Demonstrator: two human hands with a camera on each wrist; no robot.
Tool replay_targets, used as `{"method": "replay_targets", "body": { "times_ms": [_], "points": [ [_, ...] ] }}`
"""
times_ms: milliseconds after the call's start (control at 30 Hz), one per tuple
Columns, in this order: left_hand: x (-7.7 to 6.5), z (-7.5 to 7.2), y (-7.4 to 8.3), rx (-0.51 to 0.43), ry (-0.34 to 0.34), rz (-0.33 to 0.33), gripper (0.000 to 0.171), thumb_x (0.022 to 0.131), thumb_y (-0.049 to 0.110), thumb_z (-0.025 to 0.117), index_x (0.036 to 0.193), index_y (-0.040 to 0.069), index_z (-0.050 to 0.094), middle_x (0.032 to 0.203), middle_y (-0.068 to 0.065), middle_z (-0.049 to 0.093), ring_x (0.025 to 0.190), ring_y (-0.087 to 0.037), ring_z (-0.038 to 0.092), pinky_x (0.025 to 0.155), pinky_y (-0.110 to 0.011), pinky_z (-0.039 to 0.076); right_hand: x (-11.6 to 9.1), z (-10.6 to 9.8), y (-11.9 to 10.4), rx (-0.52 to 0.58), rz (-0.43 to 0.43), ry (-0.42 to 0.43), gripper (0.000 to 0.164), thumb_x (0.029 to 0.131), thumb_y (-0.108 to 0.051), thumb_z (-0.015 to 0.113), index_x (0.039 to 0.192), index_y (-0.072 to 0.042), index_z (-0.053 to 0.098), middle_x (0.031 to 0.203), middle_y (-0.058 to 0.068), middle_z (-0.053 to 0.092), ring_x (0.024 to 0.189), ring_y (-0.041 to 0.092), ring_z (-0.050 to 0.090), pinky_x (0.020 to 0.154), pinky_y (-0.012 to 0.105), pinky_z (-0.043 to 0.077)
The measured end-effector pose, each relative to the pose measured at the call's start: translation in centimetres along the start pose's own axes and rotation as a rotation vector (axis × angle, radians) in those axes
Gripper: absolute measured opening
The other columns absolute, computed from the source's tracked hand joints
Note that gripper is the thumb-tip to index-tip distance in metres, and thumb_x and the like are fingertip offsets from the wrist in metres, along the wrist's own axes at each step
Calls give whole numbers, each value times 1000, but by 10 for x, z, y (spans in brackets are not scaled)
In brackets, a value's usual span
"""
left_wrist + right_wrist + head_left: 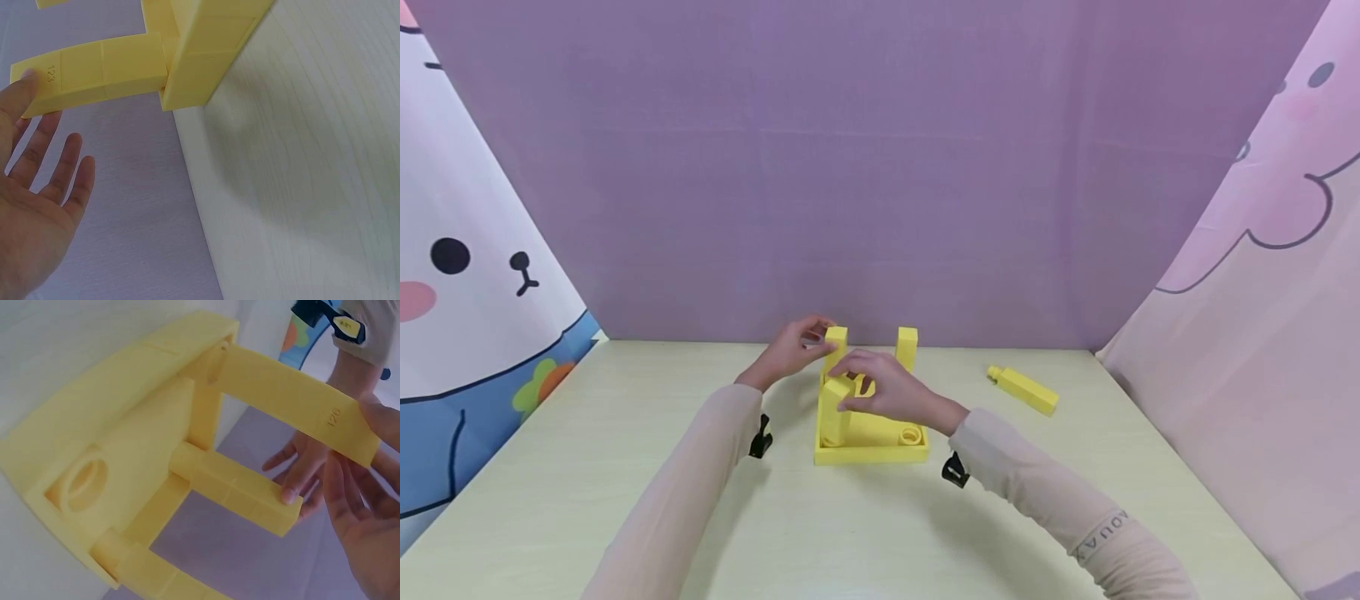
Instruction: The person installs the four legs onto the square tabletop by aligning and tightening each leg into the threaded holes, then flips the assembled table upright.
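Got my right fingers pinched round the tray's 7 o'clock post, left fingers pinching its 11 o'clock post; another post's in at 1.

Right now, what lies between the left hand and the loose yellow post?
In the head view, the yellow frame with its three standing posts and the right hand lie between them.

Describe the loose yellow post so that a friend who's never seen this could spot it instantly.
On the pale table, find the yellow tray-like base, then look to its right. There lies a square-sided yellow post with a narrow knob at its left end. It alone lies on its side, apart from the base; the other three posts stand up from it.
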State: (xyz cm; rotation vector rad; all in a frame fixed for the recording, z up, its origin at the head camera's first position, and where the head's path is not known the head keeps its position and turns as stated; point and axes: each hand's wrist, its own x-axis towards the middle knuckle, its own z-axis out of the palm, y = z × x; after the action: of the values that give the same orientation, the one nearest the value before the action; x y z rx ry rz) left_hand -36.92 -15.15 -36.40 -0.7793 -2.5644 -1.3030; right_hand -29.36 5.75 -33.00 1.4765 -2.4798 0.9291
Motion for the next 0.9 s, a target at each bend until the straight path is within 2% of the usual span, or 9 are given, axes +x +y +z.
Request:
{"method": "replay_targets", "body": {
  "times_ms": [133,267,367,567,733,900],
  "points": [
    [-1,1,2,9,2,7,35,86,19,64,116,3,55,108,-15,61,100,-31,57,91,-46,46,-2,7,-1,0,19,69,37,76,-17,74,108,-2,61,105,7,62,89,17,56,65,33,55],
    [-1,1,3,12,-2,-2,35,86,19,64,116,3,55,109,-15,61,101,-31,57,91,-46,46,-2,9,-1,5,35,79,37,77,-17,74,108,-3,61,106,7,61,90,17,56,66,36,55],
    [0,0,3,10,-5,-8,36,86,20,64,116,4,55,109,-15,61,101,-30,57,92,-46,46,-2,7,-2,6,39,55,38,77,-17,73,110,-3,60,108,7,60,92,18,56,67,36,55],
    [0,0,2,3,-8,-6,36,86,21,64,117,4,55,110,-14,61,102,-30,57,92,-46,46,1,-2,-2,-40,27,-31,38,79,-16,71,113,-6,58,111,5,60,95,16,56,69,26,53],
    [-1,0,2,4,-8,0,36,86,21,63,117,4,54,110,-15,61,102,-30,56,92,-46,45,5,-8,-2,-76,-7,-87,32,81,-14,69,111,-8,59,112,3,60,96,14,54,69,27,53],
    [0,-1,2,9,-11,-9,37,86,21,63,117,4,54,110,-15,60,102,-30,56,92,-46,45,7,-8,-2,-73,-6,-102,31,82,-12,68,111,-9,59,112,2,60,95,13,54,69,30,54]
  ]
}}
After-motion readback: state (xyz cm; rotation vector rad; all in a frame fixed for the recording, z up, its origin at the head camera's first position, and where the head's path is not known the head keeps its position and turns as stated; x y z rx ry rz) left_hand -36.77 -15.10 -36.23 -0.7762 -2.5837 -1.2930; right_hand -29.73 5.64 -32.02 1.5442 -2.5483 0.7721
